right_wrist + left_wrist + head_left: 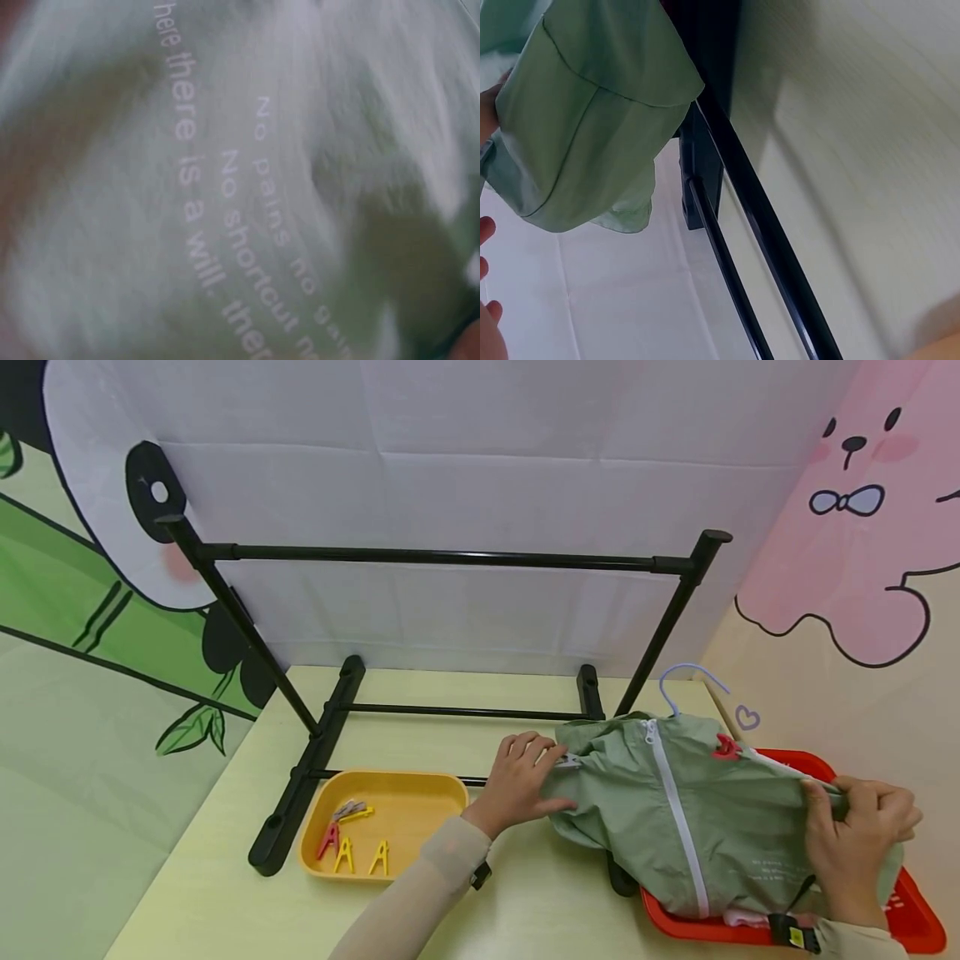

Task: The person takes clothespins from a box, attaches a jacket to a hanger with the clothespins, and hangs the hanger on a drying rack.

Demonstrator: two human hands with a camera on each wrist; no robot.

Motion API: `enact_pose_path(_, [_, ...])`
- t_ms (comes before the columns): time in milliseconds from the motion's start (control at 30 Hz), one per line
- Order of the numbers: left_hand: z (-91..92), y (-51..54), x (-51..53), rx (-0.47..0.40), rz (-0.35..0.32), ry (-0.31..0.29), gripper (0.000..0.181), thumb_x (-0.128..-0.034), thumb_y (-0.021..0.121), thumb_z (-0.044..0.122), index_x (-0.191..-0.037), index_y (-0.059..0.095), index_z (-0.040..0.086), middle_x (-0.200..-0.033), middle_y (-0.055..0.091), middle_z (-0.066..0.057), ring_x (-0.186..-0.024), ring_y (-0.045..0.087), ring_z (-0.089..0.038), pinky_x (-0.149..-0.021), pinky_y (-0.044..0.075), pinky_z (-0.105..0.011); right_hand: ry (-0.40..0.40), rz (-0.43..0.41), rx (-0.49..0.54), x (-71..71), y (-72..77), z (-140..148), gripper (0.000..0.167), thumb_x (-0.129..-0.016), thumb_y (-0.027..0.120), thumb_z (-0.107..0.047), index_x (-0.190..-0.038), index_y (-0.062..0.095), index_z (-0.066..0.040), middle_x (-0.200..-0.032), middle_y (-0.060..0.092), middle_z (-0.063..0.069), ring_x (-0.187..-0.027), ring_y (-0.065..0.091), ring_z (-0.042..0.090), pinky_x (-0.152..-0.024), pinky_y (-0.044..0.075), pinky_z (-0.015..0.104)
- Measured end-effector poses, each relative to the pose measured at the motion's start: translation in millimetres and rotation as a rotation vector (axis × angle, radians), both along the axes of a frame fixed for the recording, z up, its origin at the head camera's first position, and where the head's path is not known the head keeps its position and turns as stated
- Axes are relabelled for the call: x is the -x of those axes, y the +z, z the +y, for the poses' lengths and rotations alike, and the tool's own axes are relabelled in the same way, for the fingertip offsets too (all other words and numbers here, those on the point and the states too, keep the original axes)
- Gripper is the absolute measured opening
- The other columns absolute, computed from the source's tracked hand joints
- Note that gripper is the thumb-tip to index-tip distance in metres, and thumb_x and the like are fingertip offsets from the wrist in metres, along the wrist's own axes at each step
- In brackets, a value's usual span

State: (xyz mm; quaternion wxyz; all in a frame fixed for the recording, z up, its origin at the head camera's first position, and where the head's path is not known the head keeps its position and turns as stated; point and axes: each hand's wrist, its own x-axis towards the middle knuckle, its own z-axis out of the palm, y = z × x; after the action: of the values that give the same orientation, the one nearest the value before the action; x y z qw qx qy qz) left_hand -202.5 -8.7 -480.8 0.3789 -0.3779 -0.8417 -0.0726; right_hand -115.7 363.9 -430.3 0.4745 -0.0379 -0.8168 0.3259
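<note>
A green garment [720, 810] with a white zipper hangs on a blue hanger [693, 668]; a red clip [726, 747] is on its upper edge. The left hand [517, 781] pinches the garment's left edge, beside a grey clip [570, 761]. In the left wrist view, a fold of the green garment [600, 112] shows with fingertips at its edge. The right hand [862, 839] grips the garment's right edge between thumb and fingers. White print on green cloth [225, 195] fills the right wrist view, blurred.
A black rack [442, 557] stands on the pale table [187, 868]. A yellow tray [420, 827] at left holds several clips. Below the garment lies a red basket [918, 914] with pink cloth in it. Printed cloth hangs behind and at both sides.
</note>
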Motion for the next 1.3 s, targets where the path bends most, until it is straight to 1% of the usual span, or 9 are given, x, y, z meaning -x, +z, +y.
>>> enact_pose_path(100, [1.4,0.3,-0.3,0.005,0.014,0.02,0.079,-0.0686,0.074,0.074,-0.121,0.062,0.015,-0.112,0.058,0.0,-0.109,0.052,-0.021,-0.09,0.04,-0.039,-0.014,-0.01,0.017,-1.8,5.3,-5.3,0.09,-0.086,0.051,-0.073,-0.098,0.049,0.016,-0.099,0.024,-0.02,-0.106,0.014,0.002,-0.087,0.007,0.044])
enact_pose_path(267, [3.6,0.7,-0.1,0.007,0.012,0.04,0.083,-0.0661,0.075,0.074,-0.122,0.061,0.015,-0.113,0.057,0.0,-0.11,0.05,-0.021,-0.091,0.038,-0.041,-0.033,-0.04,0.034,-2.2,9.2,-7.3,0.089,-0.086,0.05,-0.072,-0.1,0.049,0.015,-0.088,0.029,0.003,-0.104,0.013,0.002,-0.086,0.007,0.045])
enact_pose_path(400, [5.4,1.6,-0.3,0.01,0.024,0.048,0.085,-0.0646,0.076,0.074,-0.123,0.06,0.014,-0.115,0.057,-0.001,-0.112,0.049,-0.021,-0.093,0.038,-0.042,-0.033,-0.07,0.039,-0.4,6.4,-2.0,0.086,-0.087,0.051,-0.071,-0.102,0.05,0.013,-0.098,0.02,-0.02,-0.103,0.012,0.002,-0.086,0.008,0.046])
enact_pose_path(567, [6.9,3.2,-1.4,0.01,0.027,0.061,0.086,-0.064,0.077,0.073,-0.123,0.058,0.014,-0.118,0.057,-0.002,-0.115,0.048,-0.022,-0.093,0.037,-0.043,-0.034,-0.091,0.035,0.1,5.7,0.3,0.084,-0.087,0.051,-0.07,-0.103,0.05,0.012,-0.103,0.017,-0.024,-0.102,0.012,0.001,-0.087,0.008,0.048])
enact_pose_path(700, [7.8,3.6,-1.8,-0.007,0.013,0.072,0.086,-0.0631,0.079,0.071,-0.124,0.056,0.014,-0.121,0.055,-0.003,-0.117,0.047,-0.023,-0.093,0.036,-0.043,-0.033,-0.087,0.02,-1.6,9.3,-1.5,0.085,-0.087,0.051,-0.071,-0.103,0.05,0.012,-0.089,0.032,0.005,-0.102,0.012,0.001,-0.087,0.009,0.048])
enact_pose_path(767, [8.4,3.4,-1.7,-0.018,0.007,0.078,0.087,-0.0631,0.079,0.07,-0.124,0.055,0.014,-0.122,0.054,-0.004,-0.118,0.046,-0.024,-0.093,0.037,-0.043,-0.03,-0.09,0.013,-3.0,11.8,-2.7,0.085,-0.087,0.051,-0.071,-0.104,0.05,0.012,-0.097,0.032,0.023,-0.103,0.012,0.001,-0.087,0.009,0.048])
enact_pose_path(833, [8.8,2.6,-1.4,-0.026,-0.001,0.084,0.088,-0.0635,0.08,0.07,-0.126,0.055,0.013,-0.124,0.054,-0.004,-0.119,0.046,-0.024,-0.094,0.037,-0.043,-0.027,-0.099,0.008,-4.2,14.1,-3.9,0.084,-0.088,0.05,-0.07,-0.104,0.05,0.012,-0.105,0.031,0.03,-0.103,0.012,0.0,-0.088,0.009,0.048])
enact_pose_path(1167, [8.9,-5.6,-0.9,-0.075,-0.043,0.107,0.103,-0.0643,0.08,0.069,-0.141,0.044,0.011,-0.137,0.049,-0.008,-0.125,0.044,-0.025,-0.096,0.036,-0.045,-0.019,-0.104,0.001,-5.9,17.2,-3.8,0.086,-0.088,0.049,-0.072,-0.103,0.05,0.013,-0.104,0.031,0.03,-0.102,0.016,0.004,-0.089,0.009,0.05])
enact_pose_path(1300, [9.4,-8.6,-2.1,-0.117,-0.055,0.112,0.114,-0.0632,0.08,0.07,-0.146,0.035,0.006,-0.14,0.047,-0.009,-0.127,0.043,-0.026,-0.097,0.035,-0.045,-0.018,-0.082,0.015,-4.6,17.3,-2.1,0.086,-0.086,0.051,-0.072,-0.101,0.051,0.013,-0.09,0.034,-0.005,-0.102,0.013,0.0,-0.089,0.009,0.049])
